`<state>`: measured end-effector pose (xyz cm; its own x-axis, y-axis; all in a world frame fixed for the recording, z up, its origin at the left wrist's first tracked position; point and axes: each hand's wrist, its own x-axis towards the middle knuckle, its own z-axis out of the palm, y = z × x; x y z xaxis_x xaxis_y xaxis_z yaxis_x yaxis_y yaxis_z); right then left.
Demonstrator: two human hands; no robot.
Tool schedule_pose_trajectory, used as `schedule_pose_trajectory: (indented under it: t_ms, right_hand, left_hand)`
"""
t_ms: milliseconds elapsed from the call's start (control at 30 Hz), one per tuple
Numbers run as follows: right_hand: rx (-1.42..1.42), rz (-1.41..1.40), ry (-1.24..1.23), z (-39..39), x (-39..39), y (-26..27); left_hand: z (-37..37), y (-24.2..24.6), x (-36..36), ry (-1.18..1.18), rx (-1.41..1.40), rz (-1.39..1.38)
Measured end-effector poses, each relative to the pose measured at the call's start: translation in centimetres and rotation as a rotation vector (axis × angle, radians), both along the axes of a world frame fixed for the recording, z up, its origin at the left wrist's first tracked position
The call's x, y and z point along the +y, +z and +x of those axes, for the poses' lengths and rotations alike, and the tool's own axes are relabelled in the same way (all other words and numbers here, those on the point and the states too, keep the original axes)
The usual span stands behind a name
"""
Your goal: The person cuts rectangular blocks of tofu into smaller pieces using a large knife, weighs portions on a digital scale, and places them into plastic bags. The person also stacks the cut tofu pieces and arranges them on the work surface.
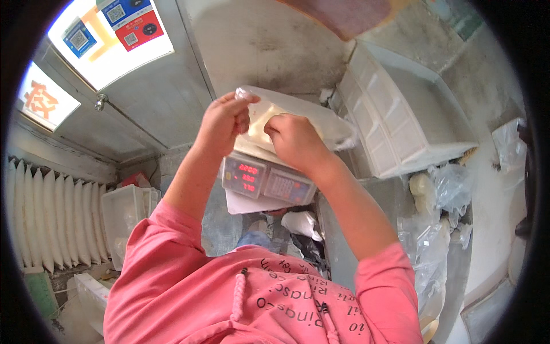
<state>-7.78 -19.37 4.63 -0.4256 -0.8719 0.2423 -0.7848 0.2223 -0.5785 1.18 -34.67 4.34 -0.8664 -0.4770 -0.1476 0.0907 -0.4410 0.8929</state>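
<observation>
My left hand [225,122] pinches the gathered corner of a clear plastic bag [296,99]. Pale, cream-coloured pieces [261,122] show in or under the film; what they are is unclear. Over the near side of the bag is my right hand [296,139], thumb and fingertips drawn together by the pale pieces. Its fingers hide whether they grip the film or a piece. Beneath both hands stands a digital scale [268,182] with lit red digits and a keypad facing me; the bag covers most of its top.
White plastic crates [399,116] are stacked at the right. Below them, plastic bags [447,189] lie on a grey surface [365,206]. At left are full white sacks [60,215] and white bins [124,210], near a metal door [142,94] bearing printed codes.
</observation>
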Motion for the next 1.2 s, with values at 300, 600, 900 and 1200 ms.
schedule_pose_trajectory:
  t_ms: [300,600,900,1200]
  right_hand:
    - [0.005,0.512,-0.307,-9.1,-9.3,-12.3]
    - [0.168,0.381,-0.413,-8.6,-8.3,-11.9]
    - [0.192,0.039,-0.144,-3.5,-2.3,-2.3]
    - [0.099,-0.238,0.04,-1.7,-0.9,8.2]
  left_hand:
    - [-1.4,-4.1,-3.6,0.098,-0.027,-0.205]
    - [-2.2,-10.1,-3.2,-0.155,-0.193,0.177]
    - [0.2,-0.3,-6.1,-0.224,-0.048,-0.23]
    - [-2.8,3.9,-3.5,-0.42,0.41,-0.934]
